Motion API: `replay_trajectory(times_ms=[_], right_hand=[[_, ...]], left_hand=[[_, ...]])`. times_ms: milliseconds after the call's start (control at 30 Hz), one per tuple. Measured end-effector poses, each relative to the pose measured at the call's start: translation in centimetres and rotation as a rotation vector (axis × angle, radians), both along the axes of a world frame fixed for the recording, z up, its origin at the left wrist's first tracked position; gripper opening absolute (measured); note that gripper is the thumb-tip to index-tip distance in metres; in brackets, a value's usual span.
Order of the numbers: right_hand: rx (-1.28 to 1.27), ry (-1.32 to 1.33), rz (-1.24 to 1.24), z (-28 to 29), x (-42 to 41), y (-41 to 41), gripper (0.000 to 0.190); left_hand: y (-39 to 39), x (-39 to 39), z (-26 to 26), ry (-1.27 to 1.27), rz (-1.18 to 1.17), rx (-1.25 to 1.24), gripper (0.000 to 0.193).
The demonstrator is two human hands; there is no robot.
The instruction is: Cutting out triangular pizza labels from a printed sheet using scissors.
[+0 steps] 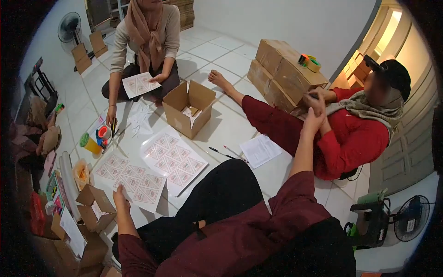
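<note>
My left hand (121,198) holds the near edge of a sheet printed with triangular labels (138,180), partly cut along its outline. Beside that sheet lies a stack of similar printed sheets (174,155) on the floor. My right hand (314,119) reaches out to the right and touches the hands of a person in a red top (360,138); whether it holds anything is hidden. Across from me, a seated person (148,45) holds another label sheet (141,85) and has a hand at yellow-and-black scissors (113,130). An open cardboard box (188,117) stands between us, with papers inside.
Paper scraps (141,119), a tape dispenser (102,136) and a green-lidded cup (90,143) are on the floor. Pens (220,152) lie near a paper (261,151). Taped cartons (283,74) stand at back right, small open boxes (95,207) at left, a fan (412,218) at lower right.
</note>
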State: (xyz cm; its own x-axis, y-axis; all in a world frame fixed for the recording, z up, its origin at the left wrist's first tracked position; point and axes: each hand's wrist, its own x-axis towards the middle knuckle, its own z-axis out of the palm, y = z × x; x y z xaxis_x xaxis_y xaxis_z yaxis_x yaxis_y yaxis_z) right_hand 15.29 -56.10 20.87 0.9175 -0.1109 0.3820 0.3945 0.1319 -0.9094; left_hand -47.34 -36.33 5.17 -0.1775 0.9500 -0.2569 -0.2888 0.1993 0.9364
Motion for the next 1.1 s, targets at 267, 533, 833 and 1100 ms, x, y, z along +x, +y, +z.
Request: replay_trajectory(times_ms=[267, 533, 833, 1100], right_hand=[[-1.631, -0.646, 0.011, -6.0, -1.5, -0.3, 0.046], [-1.368, -0.691, 0.179, -6.7, -2.8, 1.8, 0.04], [-1.415, -0.327, 0.145, 3.5, -18.9, -0.8, 0.029], [-0.745, -0.123, 1.469, -5.8, -35.4, 10.9, 0.028]], left_hand=[[0.7, -1.6, -2.3, -0.035, 0.017, 0.002, 0.035], [-0.9, -3.8, -1.8, 0.059, 0.053, -0.055, 0.029], [-5.2, -5.6, 0.4, 0.046, 0.07, -0.138, 0.036], [-7.8, -8.0, -1.0, 0.189, -0.049, -0.103, 0.034]])
